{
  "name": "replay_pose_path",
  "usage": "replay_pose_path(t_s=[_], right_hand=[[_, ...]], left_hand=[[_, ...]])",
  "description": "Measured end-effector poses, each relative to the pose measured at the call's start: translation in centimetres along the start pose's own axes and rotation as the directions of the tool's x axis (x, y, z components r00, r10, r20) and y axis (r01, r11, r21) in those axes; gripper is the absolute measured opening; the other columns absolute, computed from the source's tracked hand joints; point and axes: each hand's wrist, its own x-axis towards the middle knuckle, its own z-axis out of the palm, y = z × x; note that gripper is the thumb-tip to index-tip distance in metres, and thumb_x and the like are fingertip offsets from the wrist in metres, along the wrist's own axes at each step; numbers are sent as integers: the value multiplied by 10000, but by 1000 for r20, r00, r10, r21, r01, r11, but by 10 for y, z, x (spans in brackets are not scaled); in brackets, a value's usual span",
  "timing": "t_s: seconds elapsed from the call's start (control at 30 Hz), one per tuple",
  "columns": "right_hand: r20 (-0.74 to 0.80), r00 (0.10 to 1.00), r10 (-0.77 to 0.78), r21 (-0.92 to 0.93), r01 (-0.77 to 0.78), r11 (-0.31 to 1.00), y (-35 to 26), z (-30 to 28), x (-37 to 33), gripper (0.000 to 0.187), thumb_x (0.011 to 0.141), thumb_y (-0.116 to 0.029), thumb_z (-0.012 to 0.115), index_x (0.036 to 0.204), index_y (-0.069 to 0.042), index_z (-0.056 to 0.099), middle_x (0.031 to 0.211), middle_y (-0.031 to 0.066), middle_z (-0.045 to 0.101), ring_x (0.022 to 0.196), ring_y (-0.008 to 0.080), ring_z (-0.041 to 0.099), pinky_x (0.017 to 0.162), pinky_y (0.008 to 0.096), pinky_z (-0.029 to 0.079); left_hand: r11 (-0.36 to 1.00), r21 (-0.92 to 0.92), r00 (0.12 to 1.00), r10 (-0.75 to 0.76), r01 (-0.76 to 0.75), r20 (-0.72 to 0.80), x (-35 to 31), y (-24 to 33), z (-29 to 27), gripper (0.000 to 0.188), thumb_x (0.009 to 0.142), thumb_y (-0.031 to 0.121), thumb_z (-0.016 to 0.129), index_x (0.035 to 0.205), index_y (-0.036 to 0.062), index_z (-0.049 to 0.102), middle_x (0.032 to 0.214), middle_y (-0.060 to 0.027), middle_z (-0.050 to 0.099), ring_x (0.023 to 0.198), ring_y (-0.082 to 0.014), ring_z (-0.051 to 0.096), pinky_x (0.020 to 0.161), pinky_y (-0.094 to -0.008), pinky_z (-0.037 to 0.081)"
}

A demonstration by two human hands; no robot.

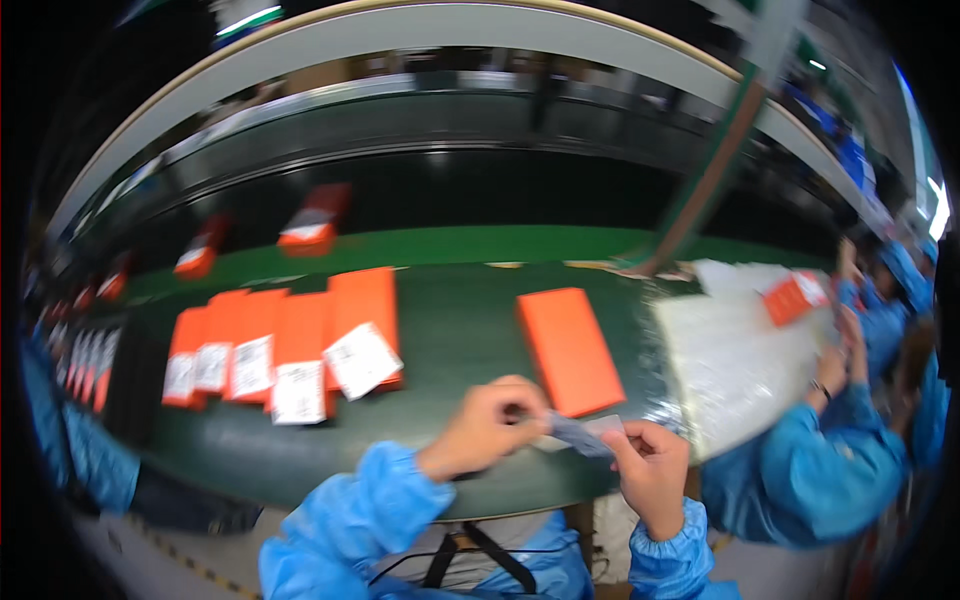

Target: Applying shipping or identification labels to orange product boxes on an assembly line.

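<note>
Both hands are closed on a small grey packet (583, 437), blurred, with pale flaps at its ends; what is in it I cannot make out. My left hand (490, 422) pinches its left end between thumb and fingers. At the other end, my right hand (652, 468) grips it with thumb and forefinger. Just beyond the packet an orange box (572, 350) lies flat on the green table (455, 345). To the left, several orange boxes (360, 300) lie overlapping in a row, with white printed sheets (298, 392) on their near ends.
Behind the table runs a dark conveyor (450, 190) carrying orange boxes (312, 222). A slanted post (705, 170) rises at the table's far edge. On the right lie clear plastic-wrapped sheets (735, 360). A co-worker in blue (830, 460) handles another orange box (793, 298) there.
</note>
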Motion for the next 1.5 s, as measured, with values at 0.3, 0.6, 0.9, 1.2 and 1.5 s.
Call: replay_pose_path(t_s=[0.3,0.6,0.9,1.2,1.5], right_hand=[[338,910,238,-537,-22,844,32,-156,-1,380,823,-278,759,1104,-25,723,921,132,744,720,168,674,699,299,531],[191,978,84,-90,-68,994,59,-5,85,313,914,-66,519,1172,15,676,1024,151,739,810,215,715,755,314,552],[172,973,151,277,-195,941,80,-2,82,282,956,-45,504,1168,29,675,989,138,733,781,153,695,678,281,565],[143,980,140,283,-176,943,75,-3,83,254,945,-68,542,1123,32,692,952,177,738,796,197,729,699,300,578],[145,982,120,260,-155,953,84,1,84,236,964,-21,549,1154,38,675,943,102,730,776,99,672,681,237,560]], left_hand=[[835,-477,791,-478,275,-382,40,12,42,124,842,65,747,849,9,637,725,1,627,621,-47,501,568,-216,400],[921,-366,716,-343,131,-608,46,4,89,107,855,-7,689,819,-18,589,777,-85,678,659,-84,615,599,-222,471],[904,-315,726,-422,289,-543,56,12,75,94,837,-28,694,804,-21,607,766,-92,686,663,-86,623,630,-220,484],[917,-296,724,-393,267,-567,58,12,77,94,839,-34,684,791,-25,603,766,-98,685,661,-90,622,624,-221,482],[918,-327,739,-379,225,-556,58,11,79,97,844,-38,684,791,-24,604,771,-107,688,663,-92,626,629,-227,494]])
